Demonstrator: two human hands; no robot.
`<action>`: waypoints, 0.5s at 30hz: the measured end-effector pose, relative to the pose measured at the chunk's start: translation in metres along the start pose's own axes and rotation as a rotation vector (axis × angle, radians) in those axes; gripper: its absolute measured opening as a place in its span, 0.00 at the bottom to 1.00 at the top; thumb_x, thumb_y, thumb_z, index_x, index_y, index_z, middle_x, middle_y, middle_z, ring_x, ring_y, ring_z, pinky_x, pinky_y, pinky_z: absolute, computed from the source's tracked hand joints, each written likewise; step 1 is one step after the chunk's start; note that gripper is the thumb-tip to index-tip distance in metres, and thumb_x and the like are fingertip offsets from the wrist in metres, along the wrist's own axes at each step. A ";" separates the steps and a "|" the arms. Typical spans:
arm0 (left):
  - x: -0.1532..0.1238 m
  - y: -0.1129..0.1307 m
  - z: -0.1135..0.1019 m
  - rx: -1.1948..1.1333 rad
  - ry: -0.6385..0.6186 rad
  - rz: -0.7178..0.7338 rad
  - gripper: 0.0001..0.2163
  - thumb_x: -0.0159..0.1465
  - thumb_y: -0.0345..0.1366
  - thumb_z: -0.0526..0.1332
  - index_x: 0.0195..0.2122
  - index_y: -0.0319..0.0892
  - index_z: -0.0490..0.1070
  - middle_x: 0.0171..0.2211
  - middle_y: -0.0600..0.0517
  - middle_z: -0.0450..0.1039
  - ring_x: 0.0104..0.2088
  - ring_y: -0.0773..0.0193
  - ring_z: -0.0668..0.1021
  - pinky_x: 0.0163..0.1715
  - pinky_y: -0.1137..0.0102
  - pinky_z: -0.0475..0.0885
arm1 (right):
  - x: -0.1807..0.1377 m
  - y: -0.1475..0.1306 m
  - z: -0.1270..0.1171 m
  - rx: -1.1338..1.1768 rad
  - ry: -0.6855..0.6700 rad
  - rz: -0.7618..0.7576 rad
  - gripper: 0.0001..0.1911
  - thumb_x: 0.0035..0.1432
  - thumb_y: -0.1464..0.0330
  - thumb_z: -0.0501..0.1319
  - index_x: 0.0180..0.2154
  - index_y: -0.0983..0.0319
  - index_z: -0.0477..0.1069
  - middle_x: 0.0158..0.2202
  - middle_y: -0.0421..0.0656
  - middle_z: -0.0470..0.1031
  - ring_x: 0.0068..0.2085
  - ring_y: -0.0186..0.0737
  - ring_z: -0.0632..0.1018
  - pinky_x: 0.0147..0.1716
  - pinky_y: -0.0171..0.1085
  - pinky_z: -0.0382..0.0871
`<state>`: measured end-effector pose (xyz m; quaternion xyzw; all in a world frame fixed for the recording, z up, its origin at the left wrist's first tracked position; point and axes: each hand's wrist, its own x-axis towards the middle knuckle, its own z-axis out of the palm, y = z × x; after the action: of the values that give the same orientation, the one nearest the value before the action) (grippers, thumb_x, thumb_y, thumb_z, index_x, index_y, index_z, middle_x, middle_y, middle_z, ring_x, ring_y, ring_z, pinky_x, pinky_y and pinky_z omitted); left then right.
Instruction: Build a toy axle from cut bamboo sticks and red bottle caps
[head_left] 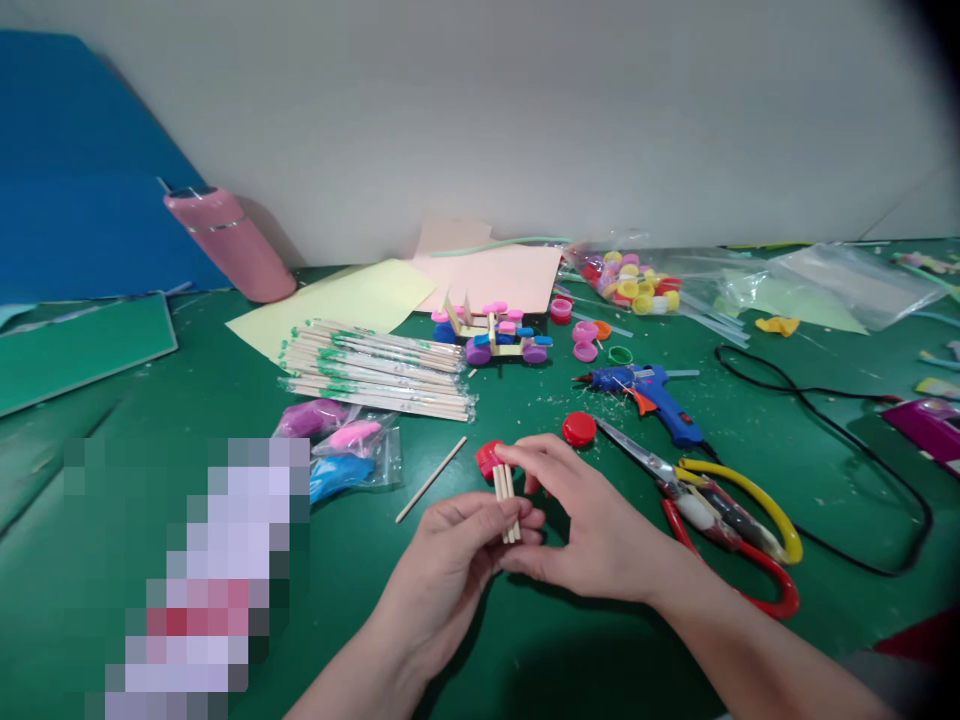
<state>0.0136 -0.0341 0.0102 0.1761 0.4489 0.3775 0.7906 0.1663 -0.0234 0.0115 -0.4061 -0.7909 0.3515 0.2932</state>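
Note:
My left hand point(457, 555) pinches a short bundle of wooden sticks point(507, 500) near their lower end, fingers closed. A red bottle cap point(489, 458) sits at the top of the sticks. My right hand point(581, 520) is curled around the same piece, its fingertip touching the red cap and its thumb at the sticks' base. Both hands hover just above the green mat point(525, 640). A second red cap point(579, 428) lies on the mat just beyond my right hand. A single loose stick point(431, 479) lies to the left.
Red and yellow scissors point(720, 515) and a blue glue gun point(649, 392) with its black cord point(847, 440) lie right. A pile of wrapped sticks point(375, 372), a small cap-wheeled model point(495, 335), bags of caps point(630, 280), coloured paper and a pink bottle point(229, 243) lie behind.

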 end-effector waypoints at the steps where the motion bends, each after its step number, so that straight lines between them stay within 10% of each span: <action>1: 0.000 -0.001 0.000 -0.007 -0.004 0.003 0.05 0.50 0.31 0.65 0.23 0.33 0.76 0.25 0.46 0.76 0.27 0.66 0.75 0.28 0.75 0.68 | 0.000 0.000 0.001 -0.012 0.010 -0.005 0.35 0.45 0.68 0.66 0.55 0.59 0.56 0.49 0.45 0.61 0.48 0.41 0.66 0.47 0.37 0.63; 15: 0.000 -0.002 -0.001 0.013 -0.018 0.000 0.05 0.53 0.31 0.64 0.23 0.33 0.75 0.25 0.47 0.76 0.25 0.69 0.73 0.29 0.75 0.67 | -0.001 0.004 0.003 -0.063 0.049 -0.044 0.31 0.45 0.71 0.64 0.53 0.60 0.60 0.48 0.44 0.64 0.47 0.39 0.68 0.48 0.35 0.63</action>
<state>0.0132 -0.0350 0.0083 0.1848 0.4441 0.3730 0.7935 0.1664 -0.0234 0.0068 -0.4064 -0.8028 0.3098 0.3073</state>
